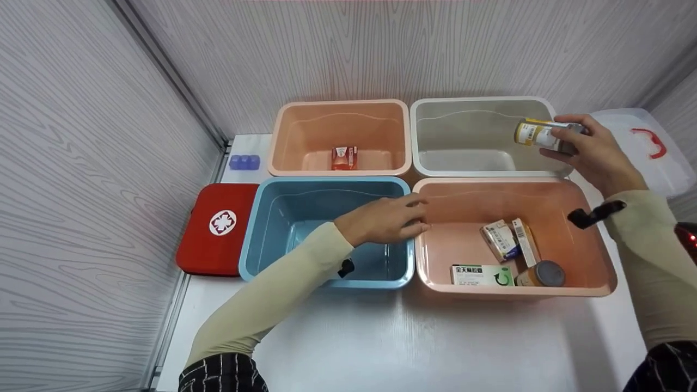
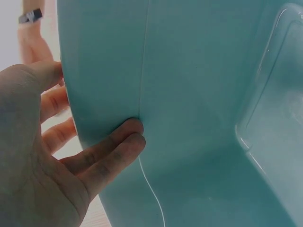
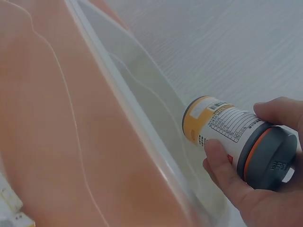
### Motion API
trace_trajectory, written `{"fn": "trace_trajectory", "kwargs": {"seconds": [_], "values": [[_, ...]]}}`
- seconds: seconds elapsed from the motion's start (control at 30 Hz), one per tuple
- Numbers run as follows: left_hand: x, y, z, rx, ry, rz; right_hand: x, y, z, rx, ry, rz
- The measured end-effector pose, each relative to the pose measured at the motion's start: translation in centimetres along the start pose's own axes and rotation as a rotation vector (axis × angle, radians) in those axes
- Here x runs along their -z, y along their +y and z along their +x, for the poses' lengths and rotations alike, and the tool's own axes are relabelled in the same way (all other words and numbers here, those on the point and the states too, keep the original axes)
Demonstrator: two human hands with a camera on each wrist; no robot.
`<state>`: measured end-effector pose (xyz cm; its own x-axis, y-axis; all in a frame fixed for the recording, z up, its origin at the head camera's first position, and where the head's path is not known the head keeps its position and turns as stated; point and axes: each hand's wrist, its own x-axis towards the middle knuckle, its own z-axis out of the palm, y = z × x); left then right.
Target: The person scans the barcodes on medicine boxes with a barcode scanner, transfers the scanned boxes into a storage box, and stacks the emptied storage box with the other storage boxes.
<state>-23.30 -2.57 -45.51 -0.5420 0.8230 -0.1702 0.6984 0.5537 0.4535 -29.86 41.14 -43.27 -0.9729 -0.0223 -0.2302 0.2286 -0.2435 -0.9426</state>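
My right hand [image 1: 596,149] holds a yellow-and-white pill bottle [image 1: 536,135] with a dark grey cap, tilted on its side over the right part of the grey bin [image 1: 463,163]. In the right wrist view, fingers and thumb clasp the bottle [image 3: 222,125] near its cap. My left hand [image 1: 384,220] is at the rim shared by the blue bin [image 1: 326,182] and the larger pink bin [image 1: 452,239]. The left wrist view has two loosely extended fingers [image 2: 116,149] on the inner side of the blue wall [image 2: 189,94], the others outside it.
The larger pink bin contains medicine boxes [image 1: 482,275] and another capped bottle [image 1: 549,274]. A red box [image 1: 344,158] lies in the back pink bin [image 1: 340,104]. At left are a red first-aid case [image 1: 201,234] and a purple pill organizer [image 1: 244,162]; at right, a clear lid [image 1: 626,125].
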Motion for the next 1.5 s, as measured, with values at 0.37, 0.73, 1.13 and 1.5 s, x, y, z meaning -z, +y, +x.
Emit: {"fn": "trace_trajectory", "kwargs": {"seconds": [0.37,0.73,1.13,1.5], "values": [[-0.3,0.1,0.5,-0.025,0.005,0.011,-3.7,2.5,4.6,-0.163,0.062,-0.128],[-0.3,0.2,0.7,-0.054,0.01,0.012,-5.8,4.2,5.6,-0.08,0.065,-0.222],[-0.4,0.0,0.6,-0.043,0.014,0.013,-7.5,4.0,1.7,0.238,-0.099,-0.612],[-0.3,-0.2,0.2,-0.025,0.019,0.018,-8.7,5.5,-4.8,0.291,-0.674,-0.987]]}}
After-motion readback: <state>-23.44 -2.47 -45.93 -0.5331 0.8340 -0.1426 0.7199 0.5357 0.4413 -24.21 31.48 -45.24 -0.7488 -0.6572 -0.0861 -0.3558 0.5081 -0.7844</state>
